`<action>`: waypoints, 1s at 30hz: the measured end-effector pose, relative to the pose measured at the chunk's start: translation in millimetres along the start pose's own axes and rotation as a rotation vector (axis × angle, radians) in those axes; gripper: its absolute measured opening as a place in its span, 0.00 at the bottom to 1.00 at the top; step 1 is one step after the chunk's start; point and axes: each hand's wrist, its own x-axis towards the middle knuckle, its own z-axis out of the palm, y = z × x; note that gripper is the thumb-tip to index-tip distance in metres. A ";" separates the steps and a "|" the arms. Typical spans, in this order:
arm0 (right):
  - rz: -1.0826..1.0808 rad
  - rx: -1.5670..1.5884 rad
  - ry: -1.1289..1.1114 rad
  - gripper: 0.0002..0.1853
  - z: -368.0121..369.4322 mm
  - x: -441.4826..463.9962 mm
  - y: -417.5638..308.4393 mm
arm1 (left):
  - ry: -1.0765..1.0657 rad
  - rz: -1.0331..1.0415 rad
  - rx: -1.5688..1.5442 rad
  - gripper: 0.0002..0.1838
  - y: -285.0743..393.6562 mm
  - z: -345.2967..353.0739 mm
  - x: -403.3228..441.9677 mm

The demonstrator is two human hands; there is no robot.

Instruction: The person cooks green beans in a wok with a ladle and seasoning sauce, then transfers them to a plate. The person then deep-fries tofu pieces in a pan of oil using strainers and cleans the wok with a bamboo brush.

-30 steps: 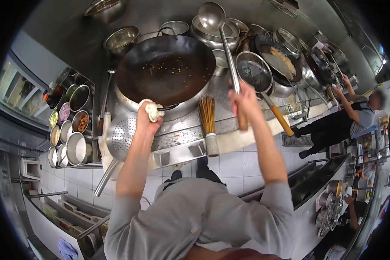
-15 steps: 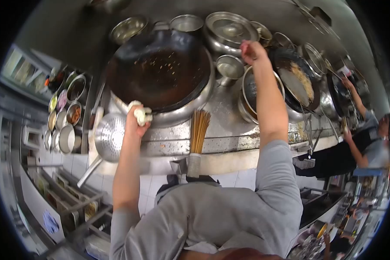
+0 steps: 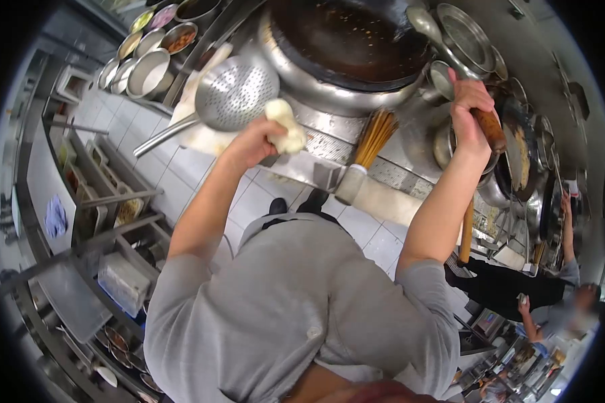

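My left hand (image 3: 252, 142) is closed around a bunched white cloth (image 3: 286, 127), just in front of a perforated strainer (image 3: 238, 91) with a metal handle. My right hand (image 3: 470, 111) grips the wooden handle of a ladle (image 3: 423, 24). The ladle's metal bowl is raised by the right rim of a large dark wok (image 3: 349, 43), which has small bits scattered in it. Between my hands, a bamboo brush (image 3: 376, 138) lies on the stove ledge, its bristles toward the wok.
Several bowls of ingredients (image 3: 180, 39) stand at the far left. Metal pots (image 3: 465, 37) and another wok (image 3: 519, 148) line the right side. A co-worker (image 3: 524, 285) stands farther right. Below left is a rack with containers (image 3: 124, 279).
My right hand has drawn back from over the pots and now holds the ladle. My left hand still has the cloth and has left the wok's rim. The view has swung round.
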 end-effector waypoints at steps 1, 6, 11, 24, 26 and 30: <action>0.011 0.044 0.046 0.32 -10.9 -0.4 8.0 | -0.009 -0.022 0.160 0.30 -7.3 -4.6 -13.9; 0.040 -0.581 0.402 0.18 -66.8 33.3 20.0 | 0.270 0.274 1.387 0.38 -38.7 9.9 -43.3; -0.266 -2.685 0.584 0.15 -122.1 48.7 46.8 | 0.249 0.588 1.811 0.39 -84.8 6.6 -29.1; 0.101 -2.439 0.132 0.17 -191.5 -116.2 175.7 | 0.282 0.970 1.267 0.24 -127.1 -46.8 -76.9; 0.489 -2.511 0.237 0.21 -261.8 -123.3 144.4 | 0.290 0.565 1.208 0.19 -161.4 -90.2 -61.3; 0.406 -2.518 0.445 0.30 -384.3 -120.1 102.4 | 0.199 0.008 1.029 0.16 -233.7 -147.5 22.6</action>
